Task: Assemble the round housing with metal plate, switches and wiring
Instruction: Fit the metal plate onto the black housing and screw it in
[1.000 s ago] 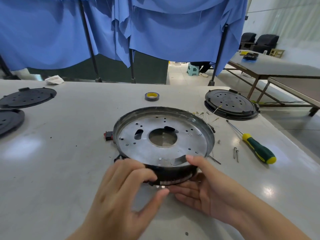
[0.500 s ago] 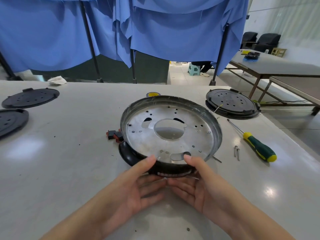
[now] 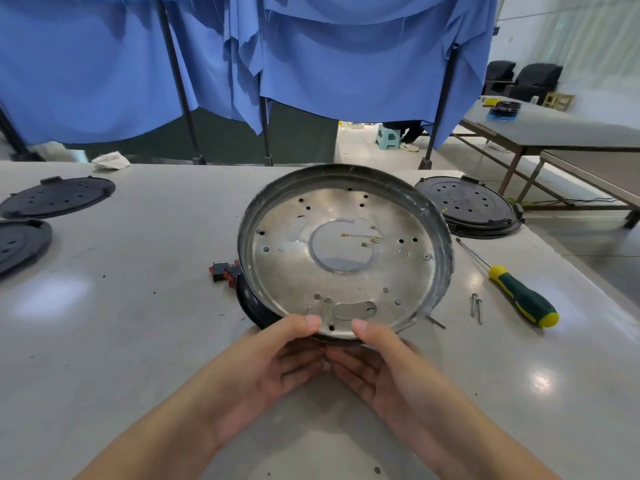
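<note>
In the centre of the frame the round housing is tipped up on its near edge, its open face turned toward the camera, so the metal plate inside shows its holes and large central opening. Both hands hold it at the bottom of the rim. The left hand has its thumb pressed over the near rim onto the plate, with the other fingers curled beneath; the right hand mirrors it just beside, thumb on top, fingers under. So each hand is closed in a light pinch on the housing's lower edge, not a full fist.

A black plastic part of the housing shows at lower left of the rim, and red-and-black switches lie on the table touching or just beside it; which, I cannot tell. Thin wire ends with brass terminals are visible through the central opening.

The assembly looks like thin sheet metal in a plastic shell: probably light and stiff, but the rolled rim may be sharp and smooth enough to slip. Held only at 1 edge, it could pivot; a grip at 2 opposite sides of the rim would likely steady it and spare the trailing wires. A screwdriver and 2 screws wait at right.
</note>
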